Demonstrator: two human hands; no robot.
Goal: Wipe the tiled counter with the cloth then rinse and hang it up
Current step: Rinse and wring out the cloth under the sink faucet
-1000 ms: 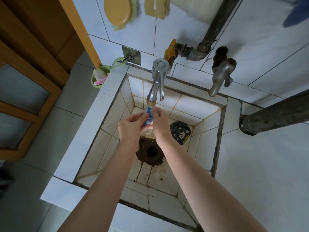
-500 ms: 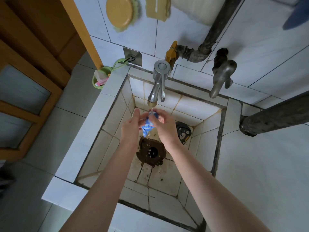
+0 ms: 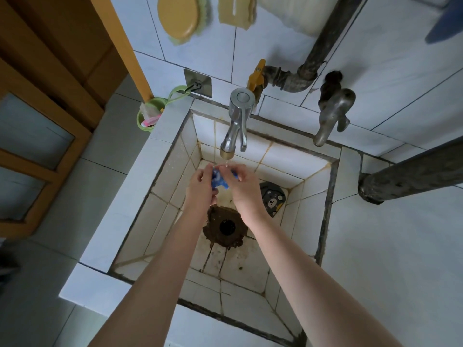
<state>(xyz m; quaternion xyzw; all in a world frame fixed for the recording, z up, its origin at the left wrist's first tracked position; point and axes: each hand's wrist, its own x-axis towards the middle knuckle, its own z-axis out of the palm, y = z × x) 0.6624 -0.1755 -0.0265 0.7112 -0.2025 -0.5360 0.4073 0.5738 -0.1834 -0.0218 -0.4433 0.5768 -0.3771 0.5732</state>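
The blue cloth (image 3: pixel 220 181) is bunched under the tap (image 3: pixel 234 126) near the sink's (image 3: pixel 172 176) back wall, mostly hidden by fingers. The left hand (image 3: pixel 200 190) and right hand (image 3: pixel 245 191) both grip it. Less of it hangs below them than a moment ago.

The cloth (image 3: pixel 220 181) I hold is soft blue fabric. Above it the tap (image 3: pixel 236 121) is polished, glossy chrome, while the second tap (image 3: pixel 332 113) is dull, tarnished metal. The sink (image 3: pixel 172 175) has smooth glazed tiles with rough, stained grout. The pipe (image 3: pixel 333 28) looks corroded and matt.
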